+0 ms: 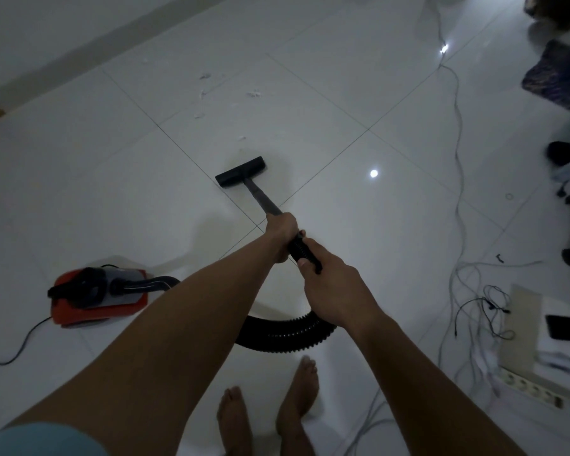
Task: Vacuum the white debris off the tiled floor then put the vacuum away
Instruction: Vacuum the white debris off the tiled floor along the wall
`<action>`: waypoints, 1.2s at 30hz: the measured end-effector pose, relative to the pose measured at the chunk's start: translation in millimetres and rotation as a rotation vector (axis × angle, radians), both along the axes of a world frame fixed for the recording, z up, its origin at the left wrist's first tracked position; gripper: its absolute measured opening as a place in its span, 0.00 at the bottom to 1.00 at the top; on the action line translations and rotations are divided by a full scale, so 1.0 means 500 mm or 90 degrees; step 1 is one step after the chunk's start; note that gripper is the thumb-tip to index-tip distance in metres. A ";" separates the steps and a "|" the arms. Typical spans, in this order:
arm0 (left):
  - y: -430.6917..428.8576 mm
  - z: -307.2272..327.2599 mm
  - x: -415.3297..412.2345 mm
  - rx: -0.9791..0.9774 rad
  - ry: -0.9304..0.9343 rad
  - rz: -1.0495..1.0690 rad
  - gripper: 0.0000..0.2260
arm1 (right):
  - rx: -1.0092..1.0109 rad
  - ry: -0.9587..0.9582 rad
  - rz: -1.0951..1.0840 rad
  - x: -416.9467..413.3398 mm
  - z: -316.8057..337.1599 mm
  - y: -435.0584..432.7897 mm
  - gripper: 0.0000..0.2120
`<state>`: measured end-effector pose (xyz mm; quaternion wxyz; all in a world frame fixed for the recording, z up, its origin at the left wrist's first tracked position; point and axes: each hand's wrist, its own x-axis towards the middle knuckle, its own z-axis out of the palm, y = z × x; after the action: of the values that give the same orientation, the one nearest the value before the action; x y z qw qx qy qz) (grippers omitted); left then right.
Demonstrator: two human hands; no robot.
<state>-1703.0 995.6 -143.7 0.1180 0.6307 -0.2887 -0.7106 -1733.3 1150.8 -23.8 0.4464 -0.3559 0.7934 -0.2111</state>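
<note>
A black floor nozzle (241, 171) rests flat on the white tiled floor (79, 192), on a dark wand (260, 197). My left hand (282, 235) grips the wand's upper end. Just behind it, my right hand (334, 287) is closed around the ribbed black hose (287, 334), which curls back toward the red and grey vacuum body (99, 296) at the left. Small bits of white debris (242, 138) lie just beyond the nozzle, with more white debris (254, 93) farther out.
A power cord (17, 350) trails left from the vacuum. At the right lie a long pale cable (459, 153), tangled wires (484, 311), a power strip (533, 388), a phone on papers (566, 327) and dark items (560, 74). My bare feet (267, 409) stand below.
</note>
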 end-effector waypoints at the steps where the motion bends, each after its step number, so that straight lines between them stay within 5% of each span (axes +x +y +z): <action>1: 0.007 0.000 0.003 -0.001 0.000 -0.005 0.24 | 0.000 0.002 -0.006 0.006 0.002 0.008 0.24; 24: 0.077 -0.035 0.059 0.003 0.009 -0.101 0.25 | 0.039 -0.007 -0.073 0.097 -0.022 0.076 0.25; 36: -0.001 -0.036 -0.041 -0.008 0.010 -0.074 0.26 | 0.025 -0.011 -0.055 -0.006 -0.037 -0.005 0.25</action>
<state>-1723.3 995.3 -161.6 0.0828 0.6067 -0.3285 -0.7191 -1736.3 1148.4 -42.1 0.4507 -0.3104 0.8080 -0.2182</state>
